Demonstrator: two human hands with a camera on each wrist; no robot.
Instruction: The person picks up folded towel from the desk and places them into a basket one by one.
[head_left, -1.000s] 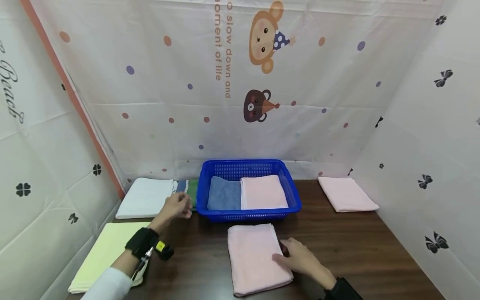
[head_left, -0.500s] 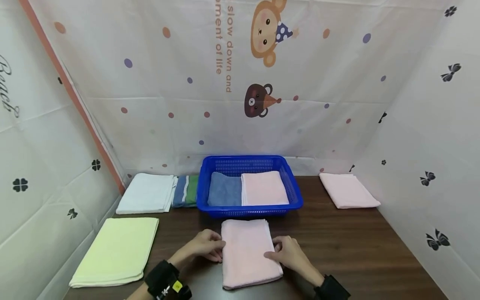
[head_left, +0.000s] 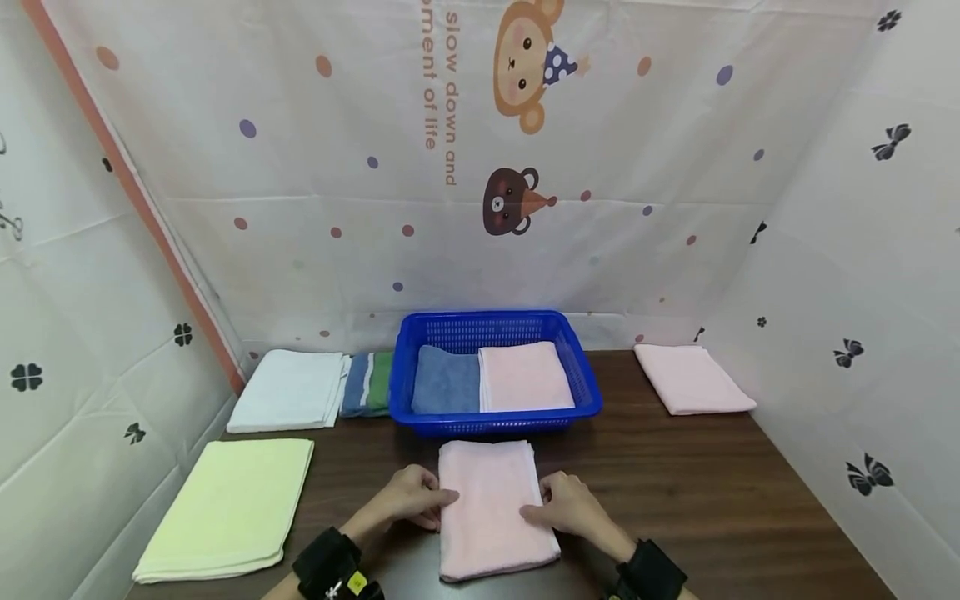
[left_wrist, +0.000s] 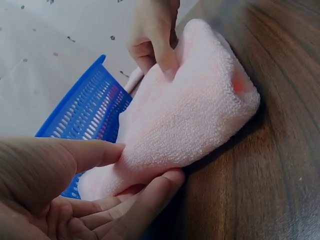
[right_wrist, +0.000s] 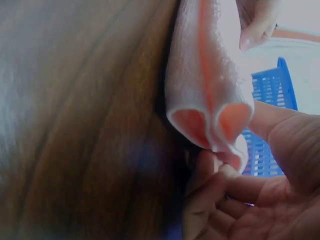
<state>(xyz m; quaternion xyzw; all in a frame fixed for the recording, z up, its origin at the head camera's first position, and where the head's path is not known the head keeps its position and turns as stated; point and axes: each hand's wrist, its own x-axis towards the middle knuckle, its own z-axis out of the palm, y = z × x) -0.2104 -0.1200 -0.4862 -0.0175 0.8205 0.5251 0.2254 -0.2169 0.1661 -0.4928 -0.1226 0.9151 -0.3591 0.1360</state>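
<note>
Left hand came away from the striped towel by the basket at the desk's back left and now grips the left edge of the folded pink towel near the front edge. Right hand shifted from lying on the towel's right side to pinching that edge, fingers tucked under. Towel has been squared up and sits slightly left.

Folded towel before basket
</note>
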